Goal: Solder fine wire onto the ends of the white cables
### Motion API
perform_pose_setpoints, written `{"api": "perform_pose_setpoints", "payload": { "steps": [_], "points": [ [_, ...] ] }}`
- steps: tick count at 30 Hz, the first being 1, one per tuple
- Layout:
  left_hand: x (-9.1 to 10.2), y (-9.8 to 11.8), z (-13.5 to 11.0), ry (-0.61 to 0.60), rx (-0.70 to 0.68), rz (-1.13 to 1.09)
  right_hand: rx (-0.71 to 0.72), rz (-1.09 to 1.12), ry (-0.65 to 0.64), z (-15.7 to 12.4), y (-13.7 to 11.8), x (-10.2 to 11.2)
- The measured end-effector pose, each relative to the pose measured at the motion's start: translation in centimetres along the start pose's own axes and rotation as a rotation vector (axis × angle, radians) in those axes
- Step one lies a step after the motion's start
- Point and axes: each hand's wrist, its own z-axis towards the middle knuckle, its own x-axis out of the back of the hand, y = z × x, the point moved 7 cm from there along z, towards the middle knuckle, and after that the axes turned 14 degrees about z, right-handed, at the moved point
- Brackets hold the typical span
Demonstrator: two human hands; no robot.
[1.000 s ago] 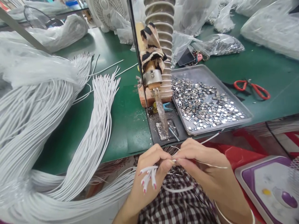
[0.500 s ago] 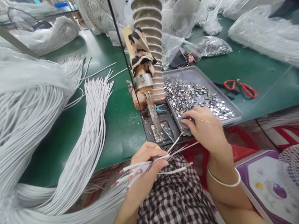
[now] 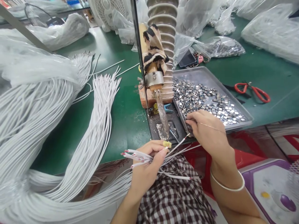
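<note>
My left hand (image 3: 146,166) grips a small bunch of white cables (image 3: 137,155) with red-tipped ends, held over my checked lap below the table's front edge. My right hand (image 3: 207,130) rests at the near corner of a grey tray (image 3: 201,73) heaped with small shiny metal shells (image 3: 205,101). Its fingers are curled down among the shells, and a thin wire (image 3: 211,127) runs across the back of the hand. A soldering iron (image 3: 161,113) on a stand points down at a black plate (image 3: 163,126) between my hands.
Large bundles of white cables (image 3: 46,124) cover the green table (image 3: 128,115) on the left. Red-handled scissors (image 3: 253,90) lie to the right of the tray. A phone (image 3: 187,58), plastic bags (image 3: 221,46) and a fan (image 3: 109,11) sit behind. A purple-and-white device (image 3: 271,186) is at lower right.
My right hand left the cable bunch at my lap and reached up to the tray's near corner. My left hand kept the cables and shifted them slightly.
</note>
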Motion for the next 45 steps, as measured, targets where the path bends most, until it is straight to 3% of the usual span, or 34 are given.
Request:
{"api": "perform_pose_setpoints", "payload": {
  "steps": [7,11,14,18,38,45],
  "points": [
    [0.0,-0.2,0.1,-0.002,0.056,-0.062,0.063,0.187,0.045,-1.0,-1.6,1.3],
    [0.1,0.8,0.4,-0.071,0.027,-0.010,-0.053,0.752,-0.023,-3.1,-4.0,1.3],
    [0.3,1.7,0.6,-0.080,-0.022,0.051,-0.201,0.963,-0.047,-4.2,-5.0,0.4],
    [0.5,2.0,0.7,-0.072,-0.033,0.103,-0.293,1.014,-0.034,-4.5,-4.9,-0.3],
    [0.1,2.4,1.0,-0.134,-0.019,0.191,-0.331,1.191,-0.143,-4.6,-4.5,-1.4],
    [0.1,2.2,0.8,-0.160,-0.013,0.182,-0.311,1.160,-0.128,-4.3,-4.6,-1.2]
  ]
}}
